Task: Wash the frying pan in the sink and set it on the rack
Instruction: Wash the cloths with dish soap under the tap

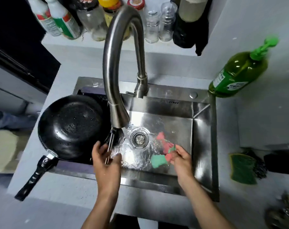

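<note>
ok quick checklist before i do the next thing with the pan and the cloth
1. Black frying pan set on the dark rack at the sink's left side, handle sticking out over the counter: ok.
2. Curved steel tap shut off: not ok, water is running onto the left hand.
3. Left hand free: ok, fingers open under the stream, holding nothing.
4. Pink and green cloth under control: ok, the right hand pinches it in the steel sink.
5. Round drain strainer uncovered: ok.
6. Pan rinsed clean: cannot tell, only droplets show inside.
</note>
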The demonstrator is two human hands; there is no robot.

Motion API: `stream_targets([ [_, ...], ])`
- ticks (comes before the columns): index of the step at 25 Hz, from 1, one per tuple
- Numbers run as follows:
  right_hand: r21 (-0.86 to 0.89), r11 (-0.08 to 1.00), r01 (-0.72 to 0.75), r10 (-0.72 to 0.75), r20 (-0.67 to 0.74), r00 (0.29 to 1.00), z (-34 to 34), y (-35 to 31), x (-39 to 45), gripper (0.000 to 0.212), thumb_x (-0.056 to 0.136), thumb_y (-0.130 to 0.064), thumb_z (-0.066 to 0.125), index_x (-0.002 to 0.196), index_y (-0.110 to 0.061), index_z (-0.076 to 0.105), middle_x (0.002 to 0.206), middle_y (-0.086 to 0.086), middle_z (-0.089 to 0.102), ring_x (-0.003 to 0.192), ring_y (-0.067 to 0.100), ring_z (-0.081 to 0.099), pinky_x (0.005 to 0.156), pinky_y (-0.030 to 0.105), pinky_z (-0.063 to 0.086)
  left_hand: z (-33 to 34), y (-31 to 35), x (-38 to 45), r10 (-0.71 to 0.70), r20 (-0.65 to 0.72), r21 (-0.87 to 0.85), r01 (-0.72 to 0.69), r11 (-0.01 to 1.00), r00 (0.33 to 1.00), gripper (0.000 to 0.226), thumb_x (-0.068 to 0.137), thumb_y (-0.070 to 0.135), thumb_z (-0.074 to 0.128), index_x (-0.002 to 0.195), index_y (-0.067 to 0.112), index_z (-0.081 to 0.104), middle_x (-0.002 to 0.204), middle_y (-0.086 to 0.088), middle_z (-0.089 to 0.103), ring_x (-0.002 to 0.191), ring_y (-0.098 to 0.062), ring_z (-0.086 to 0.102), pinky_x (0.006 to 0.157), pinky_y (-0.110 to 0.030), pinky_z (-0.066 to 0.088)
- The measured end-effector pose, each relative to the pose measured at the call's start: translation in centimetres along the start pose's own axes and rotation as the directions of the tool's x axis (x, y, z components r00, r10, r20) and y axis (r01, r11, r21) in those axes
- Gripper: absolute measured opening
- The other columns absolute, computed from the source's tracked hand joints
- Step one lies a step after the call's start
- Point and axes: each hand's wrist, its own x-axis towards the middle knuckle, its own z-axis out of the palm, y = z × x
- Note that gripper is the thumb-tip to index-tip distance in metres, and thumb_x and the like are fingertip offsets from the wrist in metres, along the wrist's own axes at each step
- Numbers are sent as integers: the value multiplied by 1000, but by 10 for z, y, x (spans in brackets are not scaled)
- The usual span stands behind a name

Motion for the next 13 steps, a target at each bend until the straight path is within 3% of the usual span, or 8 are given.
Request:
stream_targets([
  [2, 65, 992, -106, 109, -40, 993, 12, 0, -7, 33, 92, 10, 54, 119, -4, 66, 100, 12, 70, 84, 20, 61, 69, 30, 46, -1, 25, 15, 220, 139, 11, -224, 975, 966, 88, 78, -1, 62, 146, 43, 27, 149, 16, 39, 133, -1, 40, 104, -30, 38],
  [3, 92, 986, -140, 145, -48, 988, 17, -2, -10, 33, 94, 6, 56, 122, -8, 65, 99, 12, 70, 81, 18, 60, 66, 28, 43, 5, 37, 19, 330, 249, 13, -344, 939, 911, 93, 75, -3, 60, 149, 39, 23, 152, 16, 34, 138, -3, 34, 110, -33, 35],
  [6, 199, 961, -191, 195, -2, 981, 26, -8, -19, 28, 94, 4, 54, 113, -10, 68, 71, 0, 69, 59, 6, 59, 56, 21, 44, 25, 53, 16, 495, 425, -3, -546, 838, 758, 91, 70, -11, 55, 151, 22, 29, 153, 6, 36, 142, -15, 33, 116, -45, 29],
  [8, 224, 954, -202, 198, 37, 979, 31, -9, -26, 26, 95, 2, 51, 106, -14, 69, 65, -7, 70, 54, 1, 61, 55, 20, 47, 31, 43, 16, 547, 499, 3, -633, 774, 672, 87, 69, -10, 53, 148, 23, 35, 151, 10, 39, 141, -14, 35, 116, -37, 29],
  [9, 253, 947, -197, 186, 66, 980, 36, -11, -30, 26, 95, 1, 50, 106, -14, 68, 67, -5, 71, 55, 2, 63, 55, 20, 49, 33, 33, 18, 534, 527, -3, -627, 779, 661, 84, 71, -8, 53, 146, 26, 38, 149, 13, 41, 140, -13, 36, 115, -31, 29],
  [10, 292, 937, -190, 170, 94, 981, 43, -15, -32, 26, 94, 2, 51, 108, -13, 68, 74, -1, 73, 61, 5, 66, 57, 21, 52, 35, 25, 19, 478, 524, -11, -556, 831, 705, 77, 75, -6, 54, 143, 30, 43, 146, 14, 45, 138, -11, 39, 114, -28, 30],
  [12, 377, 909, -176, 131, 141, 981, 63, -25, -29, 29, 92, 5, 55, 116, -9, 65, 94, 8, 75, 76, 14, 71, 66, 27, 56, 44, 11, 21, 170, 474, 15, -201, 979, 864, 51, 88, 4, 57, 126, 39, 58, 133, 14, 58, 127, -9, 51, 110, -32, 38],
  [13, 403, 900, -166, 116, 146, 982, 74, -31, -24, 31, 91, 6, 57, 118, -8, 63, 100, 12, 73, 79, 17, 70, 68, 28, 56, 52, 6, 23, -27, 477, 53, 2, 999, 879, 36, 94, 15, 57, 117, 42, 63, 124, 13, 64, 122, -11, 56, 107, -35, 42],
])
